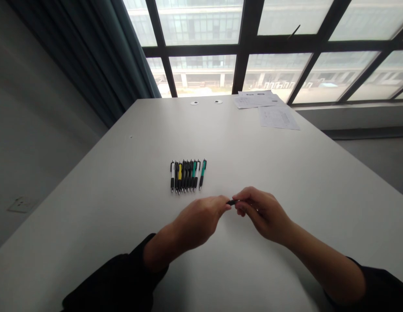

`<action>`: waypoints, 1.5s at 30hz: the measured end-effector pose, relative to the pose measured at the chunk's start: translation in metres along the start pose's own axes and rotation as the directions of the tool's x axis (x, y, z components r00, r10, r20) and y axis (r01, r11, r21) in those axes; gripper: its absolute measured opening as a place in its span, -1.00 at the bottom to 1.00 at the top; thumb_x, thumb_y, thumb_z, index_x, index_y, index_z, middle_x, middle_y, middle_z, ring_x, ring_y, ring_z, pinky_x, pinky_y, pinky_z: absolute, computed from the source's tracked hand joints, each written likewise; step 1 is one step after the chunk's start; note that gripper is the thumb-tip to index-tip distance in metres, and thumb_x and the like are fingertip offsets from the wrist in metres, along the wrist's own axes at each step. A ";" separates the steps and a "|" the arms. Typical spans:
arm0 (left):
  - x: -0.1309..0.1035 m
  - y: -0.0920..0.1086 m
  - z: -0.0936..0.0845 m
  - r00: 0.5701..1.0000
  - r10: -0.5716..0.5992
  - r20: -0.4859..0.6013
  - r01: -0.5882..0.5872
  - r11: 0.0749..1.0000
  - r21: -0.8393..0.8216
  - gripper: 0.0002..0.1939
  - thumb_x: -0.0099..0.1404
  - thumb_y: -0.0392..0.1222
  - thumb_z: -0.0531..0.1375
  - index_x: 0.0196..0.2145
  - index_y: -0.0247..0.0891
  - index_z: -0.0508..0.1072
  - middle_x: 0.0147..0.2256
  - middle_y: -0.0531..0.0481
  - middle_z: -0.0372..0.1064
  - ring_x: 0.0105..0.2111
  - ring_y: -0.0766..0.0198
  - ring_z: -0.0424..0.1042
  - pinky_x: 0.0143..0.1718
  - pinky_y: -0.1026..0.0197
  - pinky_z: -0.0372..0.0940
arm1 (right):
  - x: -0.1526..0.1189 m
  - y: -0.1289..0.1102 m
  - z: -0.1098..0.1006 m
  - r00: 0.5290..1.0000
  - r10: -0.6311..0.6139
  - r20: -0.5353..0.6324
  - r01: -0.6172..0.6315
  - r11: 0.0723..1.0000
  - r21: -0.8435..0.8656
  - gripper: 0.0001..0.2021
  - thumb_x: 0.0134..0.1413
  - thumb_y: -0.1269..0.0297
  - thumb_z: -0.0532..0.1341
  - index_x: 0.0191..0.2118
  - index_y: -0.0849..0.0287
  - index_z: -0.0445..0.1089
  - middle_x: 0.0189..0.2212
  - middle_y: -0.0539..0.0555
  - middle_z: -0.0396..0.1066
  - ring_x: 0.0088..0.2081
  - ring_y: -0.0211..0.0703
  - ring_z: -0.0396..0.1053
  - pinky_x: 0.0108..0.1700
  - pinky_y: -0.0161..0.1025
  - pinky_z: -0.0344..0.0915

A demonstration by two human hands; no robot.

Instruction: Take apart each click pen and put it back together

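Observation:
Between my two hands is a small dark pen part [232, 202], most of it hidden by the fingers. My left hand [203, 219] is closed on its left end, and my right hand [261, 213] pinches its right end. Just beyond my left hand, several pens lie side by side in a row on the white table. A white and black pen [172, 177] is at the row's left end, with a yellow and black pen [180, 177] near it. Black pens fill the middle. At the right end a green and black pen [203, 174] lies slightly apart and tilted.
The white table [149, 143] reaches to the windows. Sheets of paper [277, 117] lie at its far right edge, and two round cable holes [218, 102] are at the far edge. A dark curtain [113, 56] hangs at the back left.

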State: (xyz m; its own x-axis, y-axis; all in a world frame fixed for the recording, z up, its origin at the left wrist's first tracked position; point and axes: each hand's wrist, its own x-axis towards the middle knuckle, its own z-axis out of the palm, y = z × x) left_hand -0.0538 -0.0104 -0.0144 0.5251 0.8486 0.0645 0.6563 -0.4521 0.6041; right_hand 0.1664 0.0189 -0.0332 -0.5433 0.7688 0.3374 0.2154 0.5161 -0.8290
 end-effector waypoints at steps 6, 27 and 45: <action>-0.001 0.001 0.007 1.000 -0.017 0.001 0.017 0.999 0.033 -0.69 0.56 -0.14 -0.05 -0.26 -0.28 0.38 -0.38 -0.05 0.46 -0.43 0.22 0.39 -0.34 0.18 0.23 | 0.003 -0.007 -0.008 0.999 0.009 -0.031 -0.010 0.999 -0.034 -0.90 0.30 0.27 0.25 -0.13 0.14 0.37 -0.33 0.07 0.51 -0.37 -0.22 0.45 -0.31 -0.27 0.41; -0.002 0.014 0.002 1.000 -0.029 0.006 0.029 0.999 -0.040 -0.73 0.53 -0.13 -0.07 -0.32 -0.21 0.27 -0.45 0.08 0.27 -0.50 0.29 0.23 -0.41 0.20 0.08 | 0.004 -0.022 -0.017 0.999 -0.045 0.012 0.046 0.998 -0.038 -0.81 0.15 0.27 0.41 -0.15 0.11 0.46 -0.28 0.07 0.53 -0.31 -0.19 0.47 -0.27 -0.25 0.45; -0.002 0.014 -0.009 0.994 -0.041 0.098 0.066 0.962 -0.265 -0.59 0.56 0.00 -0.09 -0.41 -0.22 0.24 -0.51 0.13 0.18 -0.50 0.35 0.16 -0.42 0.25 0.07 | 0.004 -0.025 -0.020 0.987 -0.138 0.079 0.141 0.989 -0.039 -0.96 0.27 0.35 0.30 -0.20 0.10 0.53 -0.31 0.08 0.58 -0.31 -0.19 0.53 -0.26 -0.28 0.47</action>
State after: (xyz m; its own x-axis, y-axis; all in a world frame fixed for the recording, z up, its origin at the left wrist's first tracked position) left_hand -0.0505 -0.0158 0.0016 0.5479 0.8357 -0.0383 0.5224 -0.3060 0.7959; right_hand 0.1754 0.0171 -0.0021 -0.6304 0.6580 0.4118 0.1683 0.6338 -0.7550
